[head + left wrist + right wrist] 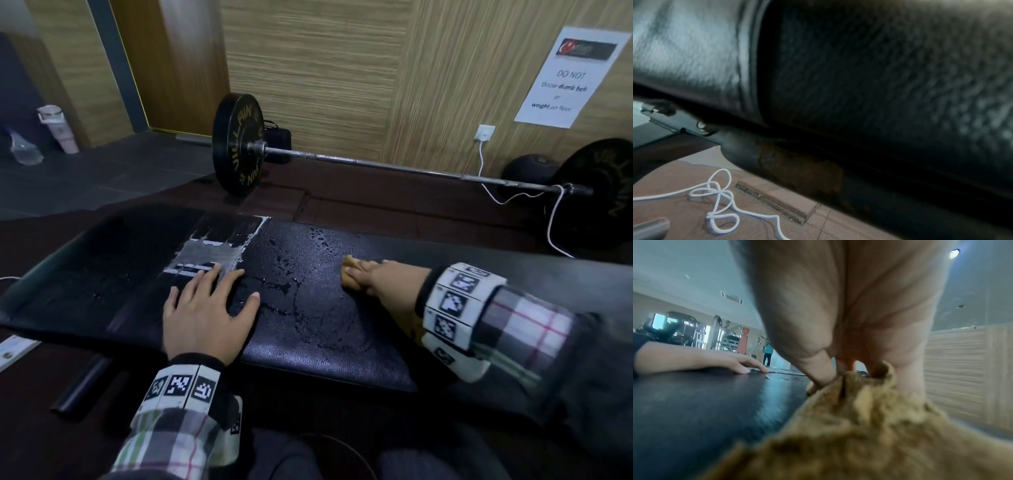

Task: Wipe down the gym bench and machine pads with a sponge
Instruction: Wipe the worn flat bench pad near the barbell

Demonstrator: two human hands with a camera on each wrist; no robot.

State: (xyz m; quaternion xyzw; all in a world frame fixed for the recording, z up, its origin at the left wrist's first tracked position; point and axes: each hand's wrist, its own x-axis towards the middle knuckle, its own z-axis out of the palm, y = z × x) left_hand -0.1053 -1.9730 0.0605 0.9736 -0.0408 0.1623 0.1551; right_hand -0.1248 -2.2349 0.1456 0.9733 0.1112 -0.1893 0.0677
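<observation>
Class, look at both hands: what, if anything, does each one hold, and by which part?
The right hand grips the sponge from above, covering most of it. The left hand holds nothing; it rests flat on the bench.

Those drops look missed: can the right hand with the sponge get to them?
Probably yes. The right hand grips the sponge on the bench, and the drops lie just beside it with bare pad between. The left hand rests beyond them.

Right hand [849,318] seen close from the wrist, thumb and fingers [818,369] curled down onto a ragged tan sponge [859,426], pressed against the black bench pad [705,410]. Off to the left of the grip, left hand [731,361] flat on the same pad, fingers straight. Beyond the grip, blurred gym machines [694,332] and a standing person [767,353].
</observation>
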